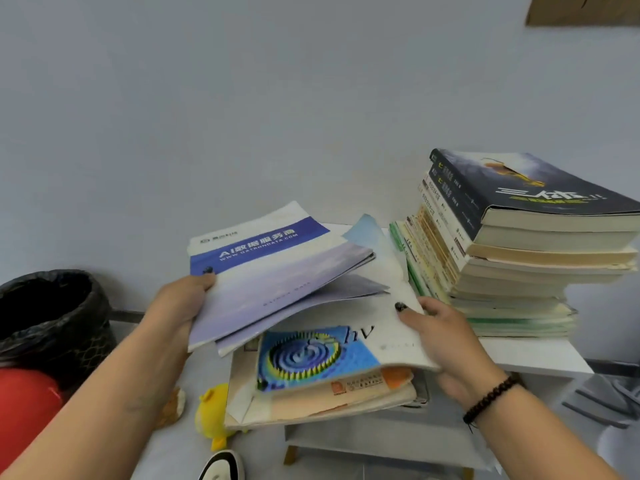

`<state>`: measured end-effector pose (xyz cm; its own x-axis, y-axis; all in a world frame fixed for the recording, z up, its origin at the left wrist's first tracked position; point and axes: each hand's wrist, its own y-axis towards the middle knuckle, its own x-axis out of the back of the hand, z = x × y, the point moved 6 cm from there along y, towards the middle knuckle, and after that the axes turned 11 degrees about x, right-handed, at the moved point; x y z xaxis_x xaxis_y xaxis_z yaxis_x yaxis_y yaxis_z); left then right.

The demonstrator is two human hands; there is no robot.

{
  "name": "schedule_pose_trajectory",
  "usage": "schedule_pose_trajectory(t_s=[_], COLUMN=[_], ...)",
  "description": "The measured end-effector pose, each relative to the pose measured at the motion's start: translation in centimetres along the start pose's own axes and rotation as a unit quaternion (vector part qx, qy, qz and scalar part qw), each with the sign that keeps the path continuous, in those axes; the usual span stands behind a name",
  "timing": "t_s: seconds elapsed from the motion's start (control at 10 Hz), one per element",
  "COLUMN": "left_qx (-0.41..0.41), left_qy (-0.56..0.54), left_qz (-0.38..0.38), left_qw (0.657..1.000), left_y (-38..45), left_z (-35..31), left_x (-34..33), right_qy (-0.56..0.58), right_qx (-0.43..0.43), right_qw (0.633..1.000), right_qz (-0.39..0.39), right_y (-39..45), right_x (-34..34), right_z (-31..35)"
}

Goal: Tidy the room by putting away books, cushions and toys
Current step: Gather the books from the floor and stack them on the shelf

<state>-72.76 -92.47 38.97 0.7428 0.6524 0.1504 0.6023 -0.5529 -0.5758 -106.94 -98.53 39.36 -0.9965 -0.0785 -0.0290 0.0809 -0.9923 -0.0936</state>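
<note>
**Loose booklets held over the low table stack**

Nearest, at about 7 o'clock on the floor, a yellow plush duck toy (212,415) is seen lying below the books, not yet put away. Just above it, a loose pile of thin paperbacks with a blue spiral-patterned cover on top (311,362) is carried between both hands, overhanging the front edge of the small white table (540,358).

The left hand (180,303) is closed on a glossy blue-and-white booklet with a blue title band (263,268), thumb on the cover, so the floppy sheets are kept from sliding off. The right hand (446,337) is wrapped round the edge of a large white soft-cover book (367,313), thumb on top, apparently to steady the pile from 3 o'clock.

Farther, at 2 o'clock, a tall stack of thick paperbacks topped by a dark-covered novel (519,244) is stood on the table against the wall, presumably as the collecting place. At 9 o'clock a bin lined with a black plastic bag (52,320) is seen.
</note>
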Motion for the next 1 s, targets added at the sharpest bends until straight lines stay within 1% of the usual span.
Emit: schedule_pose_trajectory(t_s=[0.1, 0.2, 0.3, 0.4, 0.5, 0.6, 0.7, 0.8, 0.9, 1.0], left_qx=[0.007, -0.051, -0.104, -0.101, -0.048, -0.007, 0.004, 0.016, 0.022, 0.033], left_qy=[0.039, 0.14, 0.217, 0.214, 0.167, 0.141, 0.106, 0.041, 0.002, -0.017], left_qz=[0.032, 0.042, 0.065, 0.065, 0.073, 0.087, 0.084, 0.102, 0.107, 0.107], left_qw=[0.999, 0.988, 0.968, 0.969, 0.982, 0.986, 0.991, 0.994, 0.994, 0.994], left_y=[-0.7, -2.2, -3.8, -3.7, -2.9, -2.7, -2.7, -3.2, -3.2, -3.2], left_z=[0.0, -1.1, -1.6, -1.8, -1.6, -1.1, -0.8, -0.6, -0.1, 0.6], left_x=[-0.9, -1.5, -2.5, -2.1, -1.6, -1.7, -1.7, -2.2, -2.7, -2.8], right_qy=[0.091, 0.106, 0.103, 0.119, 0.213, 0.378, 0.453, 0.311, -0.201, -0.43], right_qx=[-0.059, -0.067, -0.07, -0.073, -0.076, -0.089, -0.065, -0.008, 0.407, 0.609], right_qw=[0.994, 0.992, 0.992, 0.989, 0.973, 0.921, 0.884, 0.914, 0.818, 0.598], right_qz=[-0.007, 0.013, 0.036, 0.05, 0.046, 0.031, 0.092, 0.261, 0.355, 0.294], right_y=[0.5, 0.9, 0.9, 0.6, 0.2, -0.5, -2.8, -7.1, -10.2, -11.3], right_x=[-1.1, -1.9, -2.9, -3.9, -5.3, -6.7, -8.9, -12.7, -16.1, -17.4], right_z=[-0.2, -0.1, 0.1, 0.3, 0.8, 1.1, 1.4, 0.3, -1.4, -3.9])
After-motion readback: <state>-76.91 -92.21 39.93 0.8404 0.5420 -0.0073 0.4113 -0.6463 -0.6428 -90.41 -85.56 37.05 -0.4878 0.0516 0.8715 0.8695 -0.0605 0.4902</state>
